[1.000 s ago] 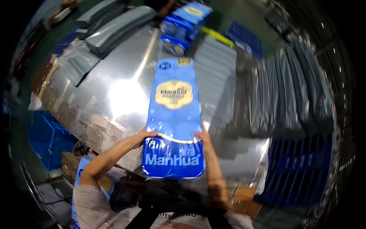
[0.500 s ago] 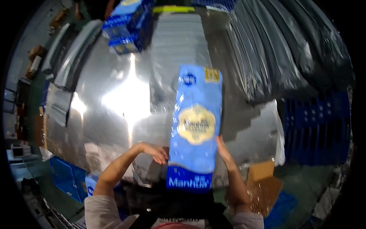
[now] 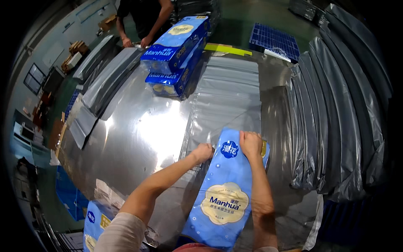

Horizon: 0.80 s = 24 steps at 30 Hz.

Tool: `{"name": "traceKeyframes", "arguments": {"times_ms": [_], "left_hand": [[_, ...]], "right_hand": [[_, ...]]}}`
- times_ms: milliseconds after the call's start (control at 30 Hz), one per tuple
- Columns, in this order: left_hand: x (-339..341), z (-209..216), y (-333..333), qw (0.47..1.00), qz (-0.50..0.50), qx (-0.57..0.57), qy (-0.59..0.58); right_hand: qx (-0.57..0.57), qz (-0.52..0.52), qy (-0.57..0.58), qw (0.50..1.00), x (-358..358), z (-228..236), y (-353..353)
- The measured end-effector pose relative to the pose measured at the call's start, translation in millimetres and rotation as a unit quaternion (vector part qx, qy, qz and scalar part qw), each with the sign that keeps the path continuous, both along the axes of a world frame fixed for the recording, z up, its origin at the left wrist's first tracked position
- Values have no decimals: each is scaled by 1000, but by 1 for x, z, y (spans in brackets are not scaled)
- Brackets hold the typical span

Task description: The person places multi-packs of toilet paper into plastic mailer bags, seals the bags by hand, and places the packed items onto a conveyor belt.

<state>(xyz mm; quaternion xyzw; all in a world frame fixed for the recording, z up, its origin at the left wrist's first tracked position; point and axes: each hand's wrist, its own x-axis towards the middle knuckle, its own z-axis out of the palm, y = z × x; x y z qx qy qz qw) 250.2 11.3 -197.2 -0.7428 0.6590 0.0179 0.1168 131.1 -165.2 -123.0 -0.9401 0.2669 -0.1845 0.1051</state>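
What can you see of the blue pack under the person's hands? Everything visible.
The blue pack is a long, glossy plastic-wrapped bundle with a cream cloud-shaped label and a small yellow patch at its far corner. It lies flat, lengthwise away from the person, on the shiny metal table, its far end at a grey plastic bag. The left hand and right hand hold that far end.

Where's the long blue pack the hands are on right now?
Lower centre of the head view: the blue pack lies on the steel table, its far end under both hands, at the grey bag's near edge.
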Motion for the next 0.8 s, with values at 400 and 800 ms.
{"name": "traceKeyframes", "arguments": {"times_ms": [400,800], "left_hand": [[36,79,-17,924,106,-300,210],[26,4,27,775,349,-405,336]], "right_hand": [[36,19,-136,990,-6,-2,105],[430,-251,-377,781,-27,-88,-16]]}}
